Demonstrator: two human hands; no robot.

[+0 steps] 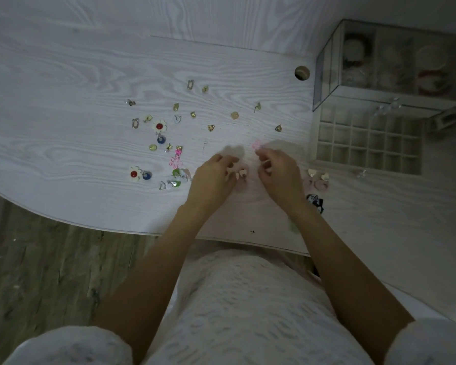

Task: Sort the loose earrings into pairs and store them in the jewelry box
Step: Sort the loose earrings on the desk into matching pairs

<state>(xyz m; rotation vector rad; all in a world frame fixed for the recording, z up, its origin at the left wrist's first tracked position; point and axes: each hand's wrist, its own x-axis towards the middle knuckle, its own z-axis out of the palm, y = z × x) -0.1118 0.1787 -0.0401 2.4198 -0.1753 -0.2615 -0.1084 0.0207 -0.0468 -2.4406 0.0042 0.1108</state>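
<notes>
Several loose earrings lie scattered on the white wood-grain table [63, 83]: gold studs [176, 106], two cream flowers with red centres [159, 126] [134, 174], and a pink wire flower [174, 162]. My right hand [279, 172] pinches a matching pink wire flower earring [256, 145] at its fingertips. My left hand [216, 175] is curled beside it with fingers together around something small; I cannot tell what. The jewelry box [366, 143], a pulled-out tray of small square compartments under a glass-walled upper part [390, 59], stands at the right.
Two pale heart earrings [317, 175] and pink pieces [316, 184] lie right of my right hand, near a black-and-white item [315, 201]. A round cable hole [302, 72] is in the table. The table's curved front edge runs just below my wrists.
</notes>
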